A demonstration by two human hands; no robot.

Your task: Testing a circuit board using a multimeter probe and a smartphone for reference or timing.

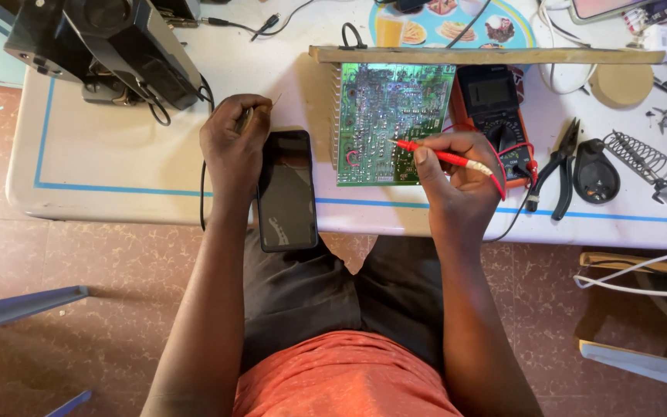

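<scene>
The right hand (457,166) pinches a red multimeter probe (441,157) like a pen, its tip touching the lower middle of the green circuit board (384,123). The left hand (233,139) is curled shut around the black probe (245,120), only partly visible in its fist, resting on the desk (117,154) well left of the circuit board. A black smartphone (286,189) lies between that hand and the board, overhanging the desk edge. Just right of the board sits the multimeter (496,116), red leads looping over it. Farther right of the board lie black pliers (561,166) and a soldering iron stand (619,162) with a coiled holder. A wooden strip (488,55) runs along the board's far edge.
</scene>
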